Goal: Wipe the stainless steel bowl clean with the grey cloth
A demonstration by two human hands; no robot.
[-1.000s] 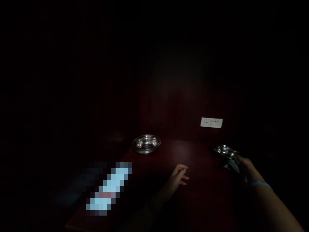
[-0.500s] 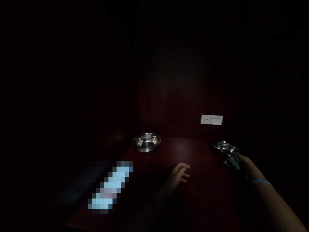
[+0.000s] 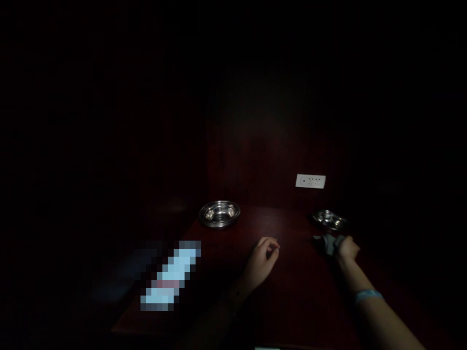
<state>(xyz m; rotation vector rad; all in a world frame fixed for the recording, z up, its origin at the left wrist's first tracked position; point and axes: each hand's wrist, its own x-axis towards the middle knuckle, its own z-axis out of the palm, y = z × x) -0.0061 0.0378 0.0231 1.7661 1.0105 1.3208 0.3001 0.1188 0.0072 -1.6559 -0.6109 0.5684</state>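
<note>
My right hand (image 3: 348,249) is closed on a grey-green cloth (image 3: 329,244) at the right side of the dark red table (image 3: 292,291). Just beyond the cloth sits a shiny metal bowl (image 3: 330,221), apart from my fingers. My left hand (image 3: 263,260) hovers over or rests on the middle of the table, its fingers curled loosely with a gap between thumb and fingertips and nothing in it. Another shallow metal bowl (image 3: 219,214), perhaps stacked, stands at the back left.
A bright, pixelated rectangle (image 3: 171,277) lies along the table's left side. On the back wall is a white socket panel (image 3: 310,181). A pale edge (image 3: 267,348) shows at the bottom. The surroundings are very dark.
My right hand has come off the right bowl and moved left and nearer with the cloth. My left hand has turned and its fingers have curled. The view has shifted slightly.
</note>
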